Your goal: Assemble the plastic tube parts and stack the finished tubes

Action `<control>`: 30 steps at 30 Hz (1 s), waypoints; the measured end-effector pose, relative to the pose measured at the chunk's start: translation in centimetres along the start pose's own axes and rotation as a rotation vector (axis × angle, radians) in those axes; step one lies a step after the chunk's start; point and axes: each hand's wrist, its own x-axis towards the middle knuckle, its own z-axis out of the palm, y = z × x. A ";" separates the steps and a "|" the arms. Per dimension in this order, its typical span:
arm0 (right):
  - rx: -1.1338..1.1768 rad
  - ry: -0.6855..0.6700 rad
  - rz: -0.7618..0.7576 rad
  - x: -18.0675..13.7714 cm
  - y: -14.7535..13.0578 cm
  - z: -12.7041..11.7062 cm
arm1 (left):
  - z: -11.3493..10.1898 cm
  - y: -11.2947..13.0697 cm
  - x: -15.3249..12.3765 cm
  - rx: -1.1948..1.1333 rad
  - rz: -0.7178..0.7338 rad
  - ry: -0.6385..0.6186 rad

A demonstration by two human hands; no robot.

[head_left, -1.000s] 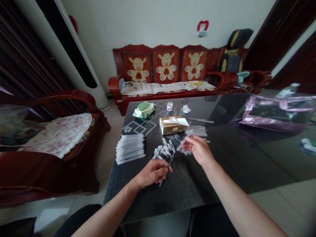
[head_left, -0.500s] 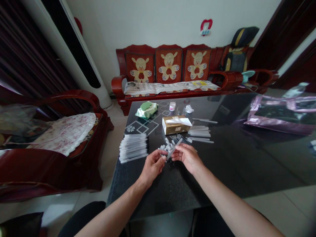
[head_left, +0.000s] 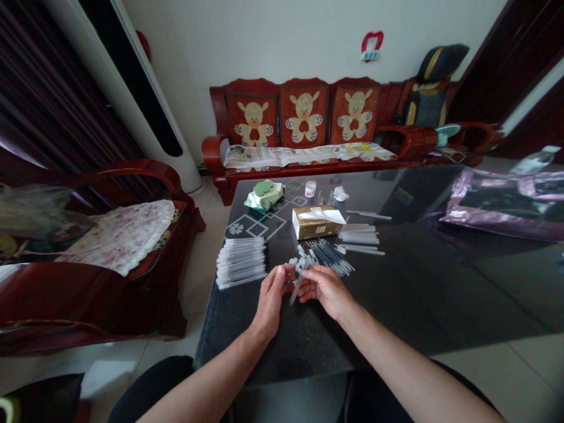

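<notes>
My right hand (head_left: 326, 289) pinches a slim translucent white pen barrel (head_left: 296, 289), tilted with its lower end toward me. My left hand (head_left: 274, 292) is just left of the barrel, its fingers loosely curled and apart; whether the fingertips touch it I cannot tell. Just beyond my fingers is a small pile of white pen caps (head_left: 302, 258), partly hidden. Thin dark pen refills (head_left: 332, 257) lie fanned out to the right of the caps. On the left is a neat row of white pens (head_left: 241, 262) with dark ends. More loose barrels (head_left: 359, 234) lie at the right.
A gold tissue box (head_left: 318, 224) stands behind the refills. Farther back on the dark table (head_left: 418, 282) are a green wipes pack (head_left: 265, 195), a small jar (head_left: 310, 188) and crumpled tissue (head_left: 340, 194). A pinkish plastic bag (head_left: 502, 202) lies at the right.
The barrel has come nearer to me, its lower end now pointing down toward me. My left fingers have loosened from it. More of the refills shows now.
</notes>
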 end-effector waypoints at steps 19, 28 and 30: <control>-0.454 -0.302 0.018 -2.2 -3.2 -1.8 | -2.2 1.3 2.4 -0.291 -0.261 -0.050; -0.520 -0.330 -0.010 -2.4 -2.1 -1.7 | -2.1 0.6 2.2 -0.337 -0.334 -0.021; -0.541 -0.333 -0.014 -2.5 -2.4 -1.6 | -2.1 0.5 2.3 -0.338 -0.372 -0.008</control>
